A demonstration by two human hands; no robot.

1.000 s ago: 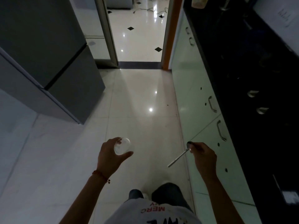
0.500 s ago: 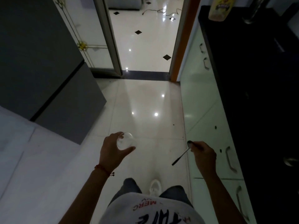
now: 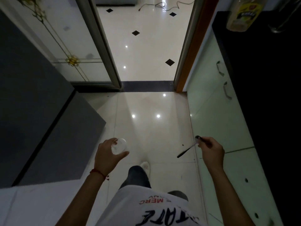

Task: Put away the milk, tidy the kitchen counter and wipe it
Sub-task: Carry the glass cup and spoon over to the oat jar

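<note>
My left hand (image 3: 107, 158) is closed around a clear drinking glass (image 3: 118, 146), held low over the shiny floor. My right hand (image 3: 211, 150) pinches a metal spoon (image 3: 189, 148) near its bowl, the dark handle pointing down and left. Both hands are in front of my waist, apart from each other. The black kitchen counter (image 3: 260, 79) runs along the right side, above pale green cabinets (image 3: 215, 115). No milk is in view.
A grey fridge (image 3: 40, 121) stands at the left. An open doorway (image 3: 146, 54) with a dark threshold lies ahead, a patterned glass sliding door (image 3: 68, 51) to its left. A yellow-labelled bottle (image 3: 244, 13) and a metal vessel (image 3: 281, 22) stand at the counter's far end.
I have walked towards the doorway; the fridge, the cabinets and the counter have slid back past me. Both hands keep the same hold on the glass and the spoon.
</note>
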